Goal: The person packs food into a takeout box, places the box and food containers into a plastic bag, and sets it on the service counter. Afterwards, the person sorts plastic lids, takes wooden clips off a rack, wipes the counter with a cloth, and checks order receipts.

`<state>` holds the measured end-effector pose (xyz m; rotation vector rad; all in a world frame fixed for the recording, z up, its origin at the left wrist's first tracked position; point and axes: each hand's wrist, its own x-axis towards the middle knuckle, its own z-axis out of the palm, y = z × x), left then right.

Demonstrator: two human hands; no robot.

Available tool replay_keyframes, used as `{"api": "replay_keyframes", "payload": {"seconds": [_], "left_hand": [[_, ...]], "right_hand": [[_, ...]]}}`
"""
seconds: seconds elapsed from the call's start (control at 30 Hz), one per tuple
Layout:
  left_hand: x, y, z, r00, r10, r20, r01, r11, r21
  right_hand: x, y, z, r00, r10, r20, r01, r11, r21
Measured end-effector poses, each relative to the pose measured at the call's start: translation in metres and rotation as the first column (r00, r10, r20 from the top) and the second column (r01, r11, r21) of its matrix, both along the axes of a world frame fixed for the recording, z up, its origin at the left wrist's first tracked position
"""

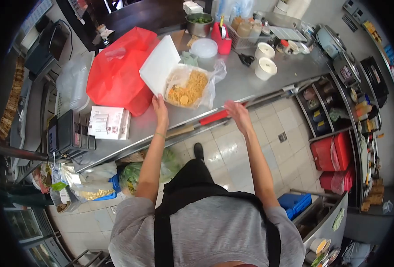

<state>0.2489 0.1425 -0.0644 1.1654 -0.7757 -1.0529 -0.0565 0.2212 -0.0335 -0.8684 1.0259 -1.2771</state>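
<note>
A white takeaway box (pixel 160 66) stands with its lid raised on the steel counter. Clear plastic lines it, and fried noodles (pixel 188 89) with a pale round piece on top fill the base. My left hand (pixel 160 112) is at the lower left corner of the box, its fingers closed on the edge near the hinge. Some of those fingers are hidden. To the right of the box, my right hand (pixel 238 115) hovers by the counter's front edge, fingers apart and holding nothing. The loose plastic liner (pixel 217 75) spreads out on the box's right side.
A large red plastic bag (pixel 117 66) is directly left of the box. Receipts lie on stacked white boxes (pixel 109 122). Scissors (pixel 244 58), two white tubs (pixel 265 68) and a pot of greens (pixel 199 23) are on the counter. Shelves (pixel 328 102) line the right.
</note>
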Motion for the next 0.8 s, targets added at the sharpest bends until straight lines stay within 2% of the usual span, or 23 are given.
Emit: {"api": "replay_keyframes", "payload": {"seconds": [0.07, 0.1, 0.17, 0.2, 0.27, 0.3, 0.33, 0.4, 0.43, 0.47, 0.5, 0.53, 0.6, 0.63, 0.67, 0.7, 0.73, 0.77, 0.8], "left_hand": [[-0.014, -0.007, -0.003, 0.969, 0.227, 0.093, -0.228, 0.974, -0.004], [-0.018, -0.011, -0.005, 0.966, 0.242, 0.093, -0.242, 0.970, -0.013], [-0.029, -0.021, -0.007, 0.974, 0.179, -0.137, -0.185, 0.982, -0.027], [-0.033, -0.026, -0.009, 0.969, 0.200, -0.142, -0.206, 0.978, -0.023], [-0.035, -0.029, -0.012, 0.939, 0.255, -0.230, -0.250, 0.967, 0.052], [-0.039, -0.027, 0.002, 0.944, 0.234, -0.234, -0.244, 0.970, -0.016], [-0.041, -0.029, 0.020, 0.940, 0.247, -0.234, -0.257, 0.966, -0.011], [-0.046, -0.031, 0.043, 0.960, 0.231, -0.161, -0.233, 0.972, 0.004], [-0.039, -0.038, 0.038, 0.958, 0.239, -0.157, -0.239, 0.971, 0.015], [-0.024, -0.055, 0.029, 0.997, 0.075, 0.016, -0.076, 0.996, 0.051], [-0.012, -0.071, 0.020, 0.979, -0.101, 0.175, 0.082, 0.990, 0.115], [-0.006, -0.086, 0.014, 0.981, -0.096, 0.171, 0.074, 0.989, 0.128], [0.004, -0.109, 0.004, 0.993, -0.115, 0.039, 0.107, 0.982, 0.157], [0.010, -0.113, 0.000, 0.994, -0.103, 0.036, 0.095, 0.982, 0.166], [0.017, -0.113, -0.003, 0.982, -0.144, 0.120, 0.123, 0.978, 0.167], [0.024, -0.112, -0.004, 0.961, -0.184, 0.205, 0.150, 0.974, 0.168], [0.028, -0.099, 0.010, 0.964, -0.169, 0.207, 0.134, 0.976, 0.174], [0.033, -0.078, 0.024, 0.828, -0.140, 0.543, 0.059, 0.985, 0.165], [0.034, -0.060, 0.047, 0.578, -0.104, 0.810, -0.003, 0.992, 0.130]], "right_hand": [[0.007, -0.087, 0.001, 0.999, -0.002, -0.045, 0.000, 1.000, -0.029], [0.012, -0.125, -0.010, 0.999, 0.013, -0.043, -0.014, 0.999, -0.038], [0.020, -0.191, -0.032, 0.983, 0.180, 0.034, -0.179, 0.983, -0.042], [0.026, -0.207, -0.027, 0.979, 0.201, 0.029, -0.200, 0.979, -0.037], [0.041, -0.226, -0.021, 0.794, 0.535, 0.287, -0.578, 0.811, 0.087], [0.050, -0.231, -0.030, 0.797, 0.540, 0.269, -0.592, 0.788, 0.172], [0.054, -0.230, -0.031, 0.790, 0.550, 0.271, -0.602, 0.779, 0.176], [0.054, -0.206, -0.027, 0.930, 0.293, 0.222, -0.358, 0.858, 0.368], [0.057, -0.181, -0.008, 0.928, 0.296, 0.226, -0.364, 0.851, 0.378], [0.063, -0.155, 0.026, 0.964, 0.220, 0.147, -0.260, 0.891, 0.371], [0.066, -0.139, 0.041, 0.988, 0.140, 0.066, -0.155, 0.921, 0.356], [0.066, -0.133, 0.033, 0.987, 0.147, 0.065, -0.161, 0.916, 0.369], [0.063, -0.128, 0.006, 0.977, 0.107, 0.183, -0.148, 0.962, 0.230], [0.057, -0.135, -0.003, 0.955, 0.144, 0.261, -0.208, 0.949, 0.239], [0.048, -0.140, -0.011, 0.953, 0.155, 0.262, -0.221, 0.943, 0.247], [0.043, -0.148, -0.007, 0.987, 0.135, 0.083, -0.147, 0.977, 0.153], [0.040, -0.155, 0.001, 0.991, 0.093, -0.091, -0.090, 0.995, 0.043], [0.036, -0.162, 0.010, 0.972, 0.035, -0.231, -0.069, 0.988, -0.140], [0.035, -0.170, 0.023, 0.973, 0.049, -0.225, -0.081, 0.987, -0.139]]}}
